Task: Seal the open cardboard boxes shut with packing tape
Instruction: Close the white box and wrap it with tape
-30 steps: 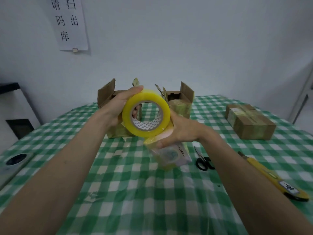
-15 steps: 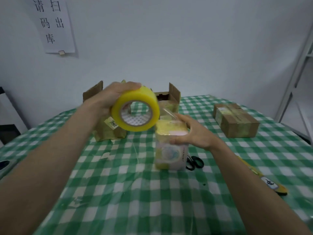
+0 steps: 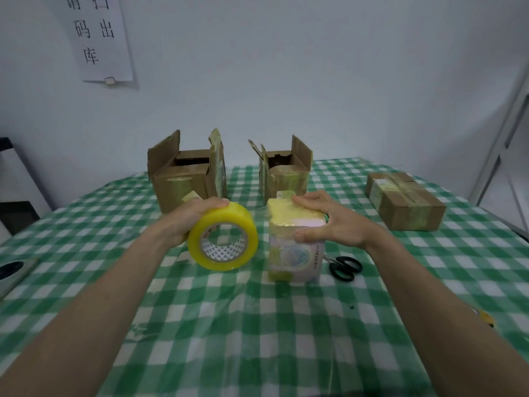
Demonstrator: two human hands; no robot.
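Counter (image 3: pixel 257 339): covered with a green-and-white checked cloth under a clear plastic sheet; both forearms reach over its near edge toward the middle.
Yellow tool (image 3: pixel 486 318): only a small tip shows by the right forearm, near the right edge; what it is I cannot tell.
Left hand (image 3: pixel 194 217): its fingers curl over the top of the tape roll (image 3: pixel 223 237) and grip it; the roll stands on edge just left of the counter's middle, its lower rim at or just above the cloth, its open core facing the near edge; the tape is yellowish and clear.
Right hand (image 3: pixel 329 222): lies over the top of the small box (image 3: pixel 296 242), fingers spread across the yellow taped top, thumb pressed on the near face, so it holds the box; the box is pale pink with a printed picture, upright, at the counter's middle, just beside the roll but apart from it.
Scissors (image 3: pixel 345 267): black handles, flat on the cloth just right of the small box.
Sealed carton (image 3: pixel 406 200): brown, taped shut, near the right edge, well apart from the hands.
Open carton, left (image 3: pixel 183 179): flaps upright, toward the far edge, behind the left hand.
Open carton, right (image 3: pixel 284 173): flaps upright, toward the far edge, behind the small box.
Grey device (image 3: pixel 13 272): at the left edge, partly cut off.
Wall: a paper notice (image 3: pixel 98 38) with printed characters hangs above the far left corner.
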